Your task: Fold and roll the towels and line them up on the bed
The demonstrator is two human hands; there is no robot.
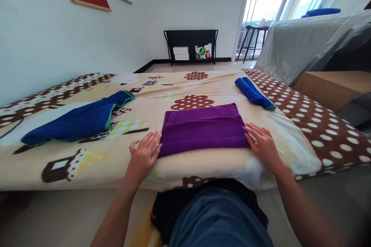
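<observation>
A purple cloth (203, 129), folded into a flat rectangle, lies near the front edge of the blanket-covered bed (220, 162). At its left end rests my left hand (146, 150), fingers stretched out and fingertips touching the fold. My right hand (262, 141) touches the opposite end the same way, with its fingers extended. Neither hand is closed around the cloth. On the left side of the bed lies a loosely spread blue cloth (78, 119) with green edging. To the right of the purple one sits a blue cloth roll (253, 92).
Past the far side of the bed, a black rack (191, 40) holding white boxes (181, 53) stands against the wall. A cardboard box (333, 87) and furniture under plastic sheeting (307, 38) are at the right. A black stool (255, 38) stands by the window.
</observation>
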